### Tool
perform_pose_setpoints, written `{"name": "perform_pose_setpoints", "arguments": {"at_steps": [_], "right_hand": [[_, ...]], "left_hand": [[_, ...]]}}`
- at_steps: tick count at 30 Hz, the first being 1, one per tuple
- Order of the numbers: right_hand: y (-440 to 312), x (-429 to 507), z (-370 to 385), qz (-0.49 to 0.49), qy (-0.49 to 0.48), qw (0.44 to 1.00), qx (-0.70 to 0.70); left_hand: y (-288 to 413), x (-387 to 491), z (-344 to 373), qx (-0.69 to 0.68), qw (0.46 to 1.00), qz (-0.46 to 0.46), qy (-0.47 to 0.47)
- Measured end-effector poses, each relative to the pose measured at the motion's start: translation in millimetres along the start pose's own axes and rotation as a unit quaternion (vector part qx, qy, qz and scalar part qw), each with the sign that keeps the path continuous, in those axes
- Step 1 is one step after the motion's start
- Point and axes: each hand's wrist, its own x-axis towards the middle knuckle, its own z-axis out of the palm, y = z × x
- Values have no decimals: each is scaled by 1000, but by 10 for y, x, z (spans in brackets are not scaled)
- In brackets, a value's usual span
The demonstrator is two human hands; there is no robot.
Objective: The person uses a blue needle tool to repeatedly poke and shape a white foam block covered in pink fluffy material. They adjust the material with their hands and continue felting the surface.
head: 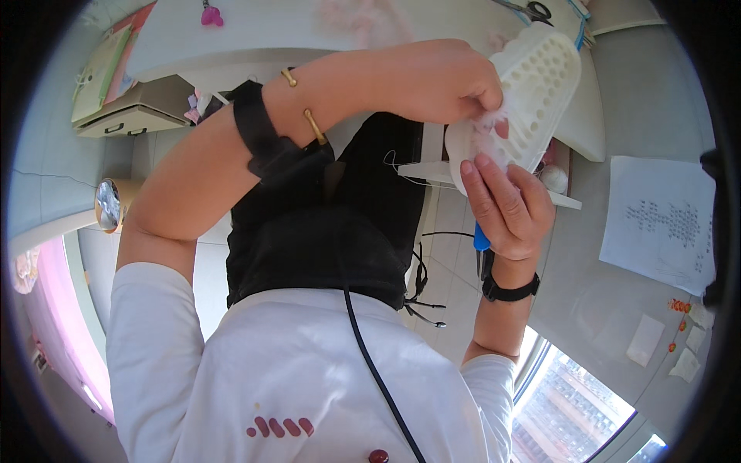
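Observation:
A white foam shoe, apparently a clog (pixel 535 87), is tilted at the right, showing a surface with many round holes and ridges. My right hand (pixel 509 208) grips its lower end with the fingertips. My left hand (pixel 472 87) reaches across and pinches pale pink fluffy trim (pixel 489 136) against the shoe's near side; part of the trim is hidden behind the fingers. Below my right palm a blue-handled tool (pixel 481 238) with thin metal prongs shows; whether the hand holds it is hidden. A loose white thread (pixel 392 162) hangs left of the shoe.
Pink fluff (pixel 365 23) and a magenta charm (pixel 212 16) lie on the white desk (pixel 272 29). Black-handled scissors (pixel 538 10) lie beyond the shoe. An open drawer (pixel 570 199) holds a white ball (pixel 554 178). Black cables (pixel 421 272) hang beside my lap. Papers (pixel 660 223) are at the right.

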Motion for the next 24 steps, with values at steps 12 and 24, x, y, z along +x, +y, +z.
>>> {"name": "perform_pose_setpoints", "arguments": {"at_steps": [12,24], "right_hand": [[-95,-209,-13,116,11,993,16],[-460,396,-582,77,306,935,159]], "left_hand": [[59,-23,320,-83,986,-16,140],[1107,-35,-212,-51,920,301,246]]}}
